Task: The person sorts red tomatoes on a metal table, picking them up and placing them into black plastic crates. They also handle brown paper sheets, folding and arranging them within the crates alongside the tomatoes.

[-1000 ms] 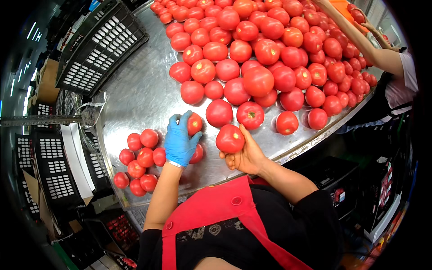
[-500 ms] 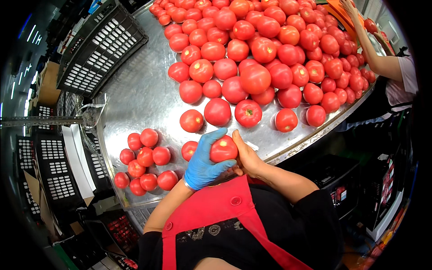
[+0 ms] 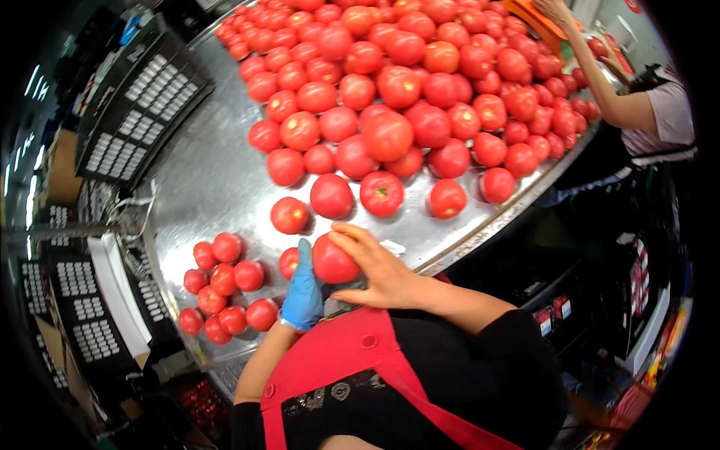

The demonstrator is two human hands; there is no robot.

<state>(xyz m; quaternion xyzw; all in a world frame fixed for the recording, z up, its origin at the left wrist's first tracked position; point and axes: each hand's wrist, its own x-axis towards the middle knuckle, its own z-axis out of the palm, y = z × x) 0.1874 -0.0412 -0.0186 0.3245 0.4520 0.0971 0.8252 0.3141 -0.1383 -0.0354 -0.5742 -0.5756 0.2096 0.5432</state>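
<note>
Between my two hands, close to my red apron at the table's near edge, is a large red tomato. My right hand, bare, grips it from the right, with the fingers over its top and the thumb low. Against the tomato's left side stands my left hand in a blue glove, seen nearly edge-on with fingers pointing up; its thumb is hidden. A smaller tomato lies just left of the glove, partly covered by it. Beyond my hands several single tomatoes, one with a green stem scar, sit in front of a big heap.
The metal table carries the tomato heap at the far side and a small group of tomatoes at the near left corner. A black crate leans at the left edge. Another person's arm reaches in at the far right.
The tomato has turned, so its pale scar no longer shows. My right fingers have moved over its top, and my gloved hand has swung from cupping it to edge-on. The whole view has shifted.
</note>
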